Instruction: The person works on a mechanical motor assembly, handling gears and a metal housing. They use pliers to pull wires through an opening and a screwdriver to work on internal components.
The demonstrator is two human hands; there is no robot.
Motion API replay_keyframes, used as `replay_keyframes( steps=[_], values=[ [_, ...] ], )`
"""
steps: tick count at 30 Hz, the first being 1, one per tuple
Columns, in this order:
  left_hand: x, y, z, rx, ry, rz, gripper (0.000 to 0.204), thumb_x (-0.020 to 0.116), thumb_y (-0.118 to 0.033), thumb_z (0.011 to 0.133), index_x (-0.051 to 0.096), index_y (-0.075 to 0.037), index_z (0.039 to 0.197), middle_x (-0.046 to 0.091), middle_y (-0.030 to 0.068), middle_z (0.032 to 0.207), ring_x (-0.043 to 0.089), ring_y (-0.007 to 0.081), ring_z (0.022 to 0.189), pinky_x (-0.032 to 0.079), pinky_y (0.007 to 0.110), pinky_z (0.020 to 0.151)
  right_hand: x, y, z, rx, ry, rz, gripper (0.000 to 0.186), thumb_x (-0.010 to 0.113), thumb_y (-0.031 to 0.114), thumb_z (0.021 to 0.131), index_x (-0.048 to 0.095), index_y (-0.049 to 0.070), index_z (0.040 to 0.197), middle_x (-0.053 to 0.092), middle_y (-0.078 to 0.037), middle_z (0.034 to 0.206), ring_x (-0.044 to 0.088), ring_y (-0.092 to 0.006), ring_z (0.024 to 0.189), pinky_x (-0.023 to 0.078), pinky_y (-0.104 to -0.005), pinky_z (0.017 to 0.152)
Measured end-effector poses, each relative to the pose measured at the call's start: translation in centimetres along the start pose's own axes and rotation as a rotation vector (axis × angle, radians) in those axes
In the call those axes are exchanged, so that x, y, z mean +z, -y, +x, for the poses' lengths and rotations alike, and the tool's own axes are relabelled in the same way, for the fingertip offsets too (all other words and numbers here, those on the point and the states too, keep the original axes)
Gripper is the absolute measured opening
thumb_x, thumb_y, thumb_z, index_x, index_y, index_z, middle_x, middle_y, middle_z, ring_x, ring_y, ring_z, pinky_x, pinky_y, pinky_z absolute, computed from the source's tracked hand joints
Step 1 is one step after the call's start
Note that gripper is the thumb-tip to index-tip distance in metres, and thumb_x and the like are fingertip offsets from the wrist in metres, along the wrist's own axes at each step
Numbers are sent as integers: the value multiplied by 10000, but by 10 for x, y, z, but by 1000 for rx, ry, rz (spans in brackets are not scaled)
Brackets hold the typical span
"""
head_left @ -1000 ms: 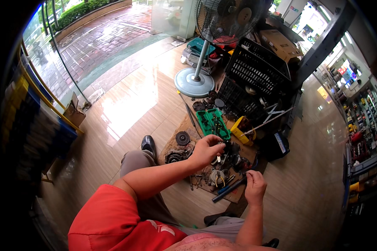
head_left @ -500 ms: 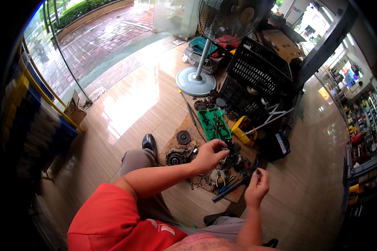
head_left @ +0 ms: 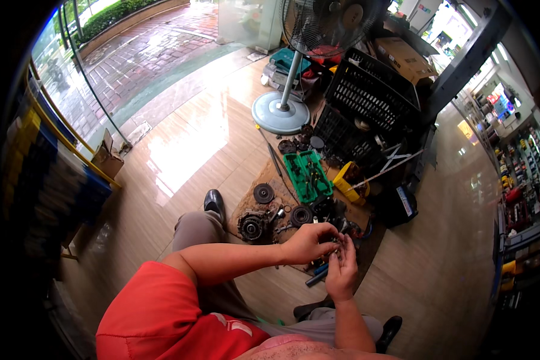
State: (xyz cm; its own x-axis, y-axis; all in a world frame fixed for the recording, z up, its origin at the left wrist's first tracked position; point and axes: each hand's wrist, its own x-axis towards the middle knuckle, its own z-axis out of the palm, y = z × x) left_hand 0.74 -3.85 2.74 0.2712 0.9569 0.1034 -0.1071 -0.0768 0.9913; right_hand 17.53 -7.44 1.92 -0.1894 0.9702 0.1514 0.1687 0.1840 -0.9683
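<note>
At the far left stands a yellow-railed rack [head_left: 105, 175], with a small carton [head_left: 107, 159] beside it. My left shoe [head_left: 213, 202] is just beside the left edge of a brown board [head_left: 244, 201] lying on the tiled floor [head_left: 139, 240]. The board's left part carries a ribbed round housing [head_left: 252, 227] and, farther from me, a black disc [head_left: 263, 193]. A second black disc [head_left: 300, 216] lies just beyond my left hand [head_left: 309, 245]; an open green case [head_left: 307, 175] with small dark parts lies past that.

My left hand is narrowed, its fingertips meeting those of my right hand [head_left: 343, 273], which is partly curled. Whether anything is pinched there, I cannot tell. Beneath both hands, a dark bar [head_left: 317, 277] is partly covered.

To the right, a yellow container [head_left: 349, 182] and a slanting thin rod [head_left: 392, 173] obstruct the far side. Black crates [head_left: 372, 102] stand behind; a black box [head_left: 397, 207] borders the board's right side.

Edges: from the board's left edge, floor extends to the rack. The fan base [head_left: 280, 113] limits the far side. Rightward, floor extends to stocked shelves [head_left: 519, 186].
</note>
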Motion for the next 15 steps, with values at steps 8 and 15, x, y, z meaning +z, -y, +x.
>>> replay_keyframes(
  steps=[8, 15],
  values=[
    [-4, 6, -1, 124, -49, 205, 235, 750, -88, 873, 644, -5, 1065, 707, 110, 930, 678, 142, 826, 551, 297, 720, -2, 5, 7, -11, -99, -179, 305, 580, 2, 955, 576, -28, 1258, 677, -149, 1111, 671, -231, 971, 535, -336, 849],
    [-8, 2, -1, 197, -101, 300, 254, 772, -106, 851, 649, -12, 1053, 692, 125, 884, 680, 205, 780, 539, 314, 687, -10, 17, 15, -229, -112, -519, 97, 634, 6, 900, 668, 2, 991, 657, -185, 858, 662, -359, 780, 518, -394, 687]
  ],
)
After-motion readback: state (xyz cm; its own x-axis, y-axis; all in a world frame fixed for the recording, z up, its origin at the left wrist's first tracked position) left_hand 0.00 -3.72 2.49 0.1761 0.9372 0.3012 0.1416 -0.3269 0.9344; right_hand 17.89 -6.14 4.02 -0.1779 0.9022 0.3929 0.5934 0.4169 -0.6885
